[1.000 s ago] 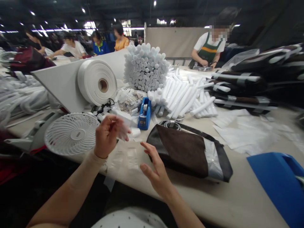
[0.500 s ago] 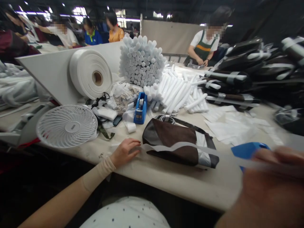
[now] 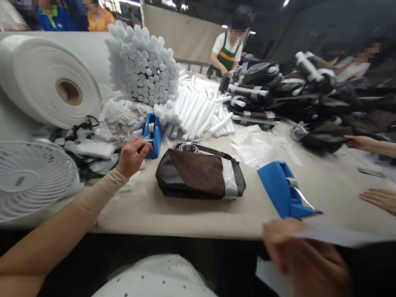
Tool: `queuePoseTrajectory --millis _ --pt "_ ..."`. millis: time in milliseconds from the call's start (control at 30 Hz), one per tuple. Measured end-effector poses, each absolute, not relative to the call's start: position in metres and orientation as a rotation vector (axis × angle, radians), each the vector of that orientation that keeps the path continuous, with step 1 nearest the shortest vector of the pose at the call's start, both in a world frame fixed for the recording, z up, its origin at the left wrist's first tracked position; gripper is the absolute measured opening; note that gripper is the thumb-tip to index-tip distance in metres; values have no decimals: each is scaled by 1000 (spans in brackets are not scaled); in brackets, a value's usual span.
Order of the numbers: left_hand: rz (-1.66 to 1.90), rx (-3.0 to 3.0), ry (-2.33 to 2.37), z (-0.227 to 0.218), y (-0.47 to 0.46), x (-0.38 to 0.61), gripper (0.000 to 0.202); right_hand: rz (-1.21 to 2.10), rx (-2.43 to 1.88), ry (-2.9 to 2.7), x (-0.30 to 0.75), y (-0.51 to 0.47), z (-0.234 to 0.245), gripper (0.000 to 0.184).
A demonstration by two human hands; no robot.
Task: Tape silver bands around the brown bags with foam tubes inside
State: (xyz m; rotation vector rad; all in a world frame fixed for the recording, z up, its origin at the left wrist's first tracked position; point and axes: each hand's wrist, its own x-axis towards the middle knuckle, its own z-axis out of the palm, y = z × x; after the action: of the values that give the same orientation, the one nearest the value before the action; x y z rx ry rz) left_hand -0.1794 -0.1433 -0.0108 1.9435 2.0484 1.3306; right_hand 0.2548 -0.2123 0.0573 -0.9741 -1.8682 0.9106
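Observation:
A dark brown bag with a silvery-white band round its right end and a coiled white cord behind it lies on the table. My left hand is at the front of a small blue tape dispenser, fingers pinched together; what they hold, if anything, is too small to tell. Low on the right, my right hand is blurred and closed round a translucent white strip, whose ends show on both sides of the hand. A larger blue tape dispenser stands between the bag and that hand.
A big white roll and a white fan grille are at left. White rods and a rod bundle lie behind the bag, with white sheets beside. Dark bags pile up at right, near another person's hands.
The white strip no longer lies across the bag and has gone right with my right hand. My left hand has lifted from the table edge to the small dispenser. The view has turned right.

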Motion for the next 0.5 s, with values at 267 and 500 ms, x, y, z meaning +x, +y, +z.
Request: queuePoseTrajectory --millis 267,500 --pt "743 1271 1881 -12 -113 -131 48 1901 -985 -1199 143 -197 -29 48" --pt "999 496 1293 7 -122 -109 23 2141 -1042 -1100 151 -215 -55 58"
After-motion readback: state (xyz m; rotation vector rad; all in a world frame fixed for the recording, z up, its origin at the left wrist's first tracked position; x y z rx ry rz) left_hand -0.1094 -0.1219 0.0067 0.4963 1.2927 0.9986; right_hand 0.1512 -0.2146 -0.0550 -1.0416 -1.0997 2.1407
